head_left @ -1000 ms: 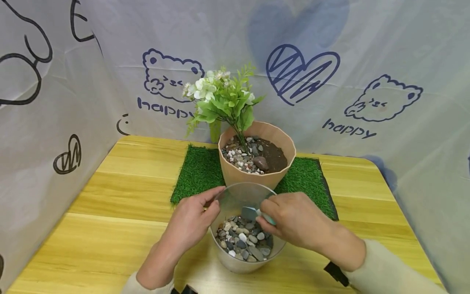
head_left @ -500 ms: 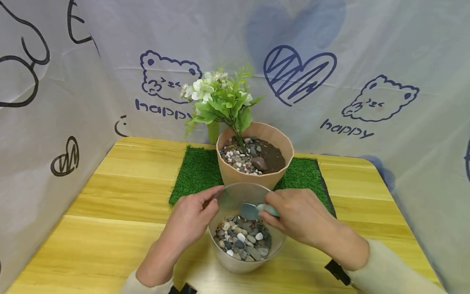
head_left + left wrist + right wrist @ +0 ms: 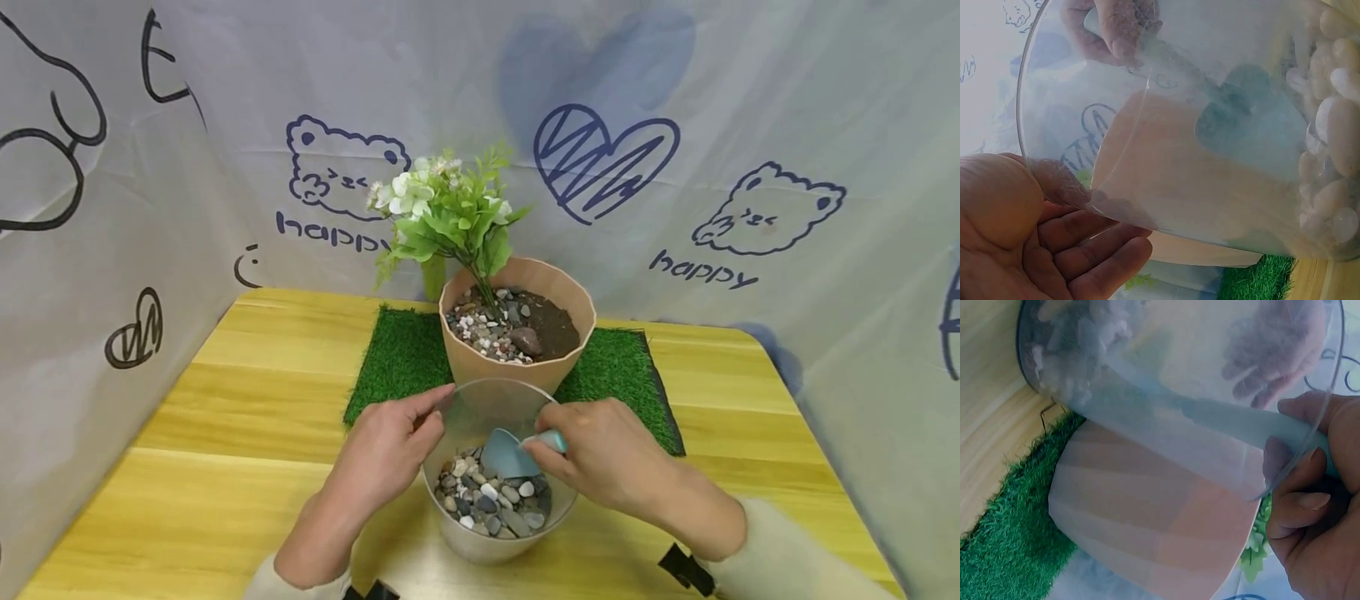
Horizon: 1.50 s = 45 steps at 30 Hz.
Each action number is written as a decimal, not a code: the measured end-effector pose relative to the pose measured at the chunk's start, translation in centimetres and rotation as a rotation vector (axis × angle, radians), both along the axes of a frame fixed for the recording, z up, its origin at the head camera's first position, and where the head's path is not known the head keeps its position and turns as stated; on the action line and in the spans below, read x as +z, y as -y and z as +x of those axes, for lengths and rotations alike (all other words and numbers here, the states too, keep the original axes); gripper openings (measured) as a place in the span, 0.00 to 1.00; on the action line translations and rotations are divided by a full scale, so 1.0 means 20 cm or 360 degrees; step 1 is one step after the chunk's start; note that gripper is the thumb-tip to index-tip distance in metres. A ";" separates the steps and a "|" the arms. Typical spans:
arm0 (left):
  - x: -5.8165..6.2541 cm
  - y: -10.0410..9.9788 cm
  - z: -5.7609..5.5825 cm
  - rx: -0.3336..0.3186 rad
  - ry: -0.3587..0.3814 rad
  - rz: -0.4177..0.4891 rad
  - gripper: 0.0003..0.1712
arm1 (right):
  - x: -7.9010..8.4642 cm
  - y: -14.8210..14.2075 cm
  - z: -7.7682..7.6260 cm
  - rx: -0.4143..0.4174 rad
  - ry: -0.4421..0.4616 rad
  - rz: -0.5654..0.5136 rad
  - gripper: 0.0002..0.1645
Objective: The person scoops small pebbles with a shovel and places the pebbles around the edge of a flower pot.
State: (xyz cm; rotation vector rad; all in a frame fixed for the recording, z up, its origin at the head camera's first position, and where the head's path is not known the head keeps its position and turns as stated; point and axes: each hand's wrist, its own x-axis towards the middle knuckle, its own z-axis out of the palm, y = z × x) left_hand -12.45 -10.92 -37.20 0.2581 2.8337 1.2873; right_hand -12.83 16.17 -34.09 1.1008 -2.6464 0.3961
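On the desk [image 3: 225,467], at its near middle, stands a clear container [image 3: 483,546] holding mixed pebbles [image 3: 495,508]. The left hand [image 3: 382,442] is clamped on the container's left rim, while the right hand [image 3: 611,450] closes round the handle of a pale blue trowel [image 3: 508,455] at the right side. The trowel's blade is inside the container, covering some of the pebbles — whether it touches them is hard to tell. Just behind, a peach-coloured pot [image 3: 551,281] sits on a green grass mat [image 3: 626,379]; the container's far rim and wall stand in front of the pot's lower part. In the pot are dark soil [image 3: 558,329], small stones, one larger reddish-brown stone [image 3: 525,340] and a leafy plant [image 3: 468,229] with white flowers, leaning left. Behind everything hangs a pale cloth [image 3: 450,75] with drawn bears and hearts — the flowers cover part of one "happy".
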 end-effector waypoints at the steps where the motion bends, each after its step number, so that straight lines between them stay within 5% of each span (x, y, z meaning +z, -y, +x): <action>1: 0.00 0.00 0.00 0.0002 0.0000 0.0001 0.26 | 0.00 0.01 0.00 -0.0019 0.0022 -0.0009 0.08; 26: -0.02 0.00 0.01 0.0040 0.0004 -0.0021 0.26 | 0.01 0.04 0.04 -0.0291 0.0428 -0.0069 0.09; 32: -0.02 0.00 0.01 0.0047 -0.0022 -0.0027 0.26 | 0.03 0.06 0.04 -0.0206 0.0473 -0.0048 0.11; 38: -0.01 -0.01 0.00 0.0056 -0.0026 -0.0028 0.25 | 0.04 0.07 0.03 -0.0270 0.0517 -0.0093 0.11; 41: -0.01 -0.01 0.00 0.0057 -0.0019 -0.0022 0.25 | 0.03 0.09 0.04 -0.0349 0.0464 -0.0127 0.11; 45: -0.01 -0.01 0.00 0.0049 -0.0027 -0.0030 0.25 | 0.02 0.11 0.04 -0.0422 0.0189 -0.0103 0.11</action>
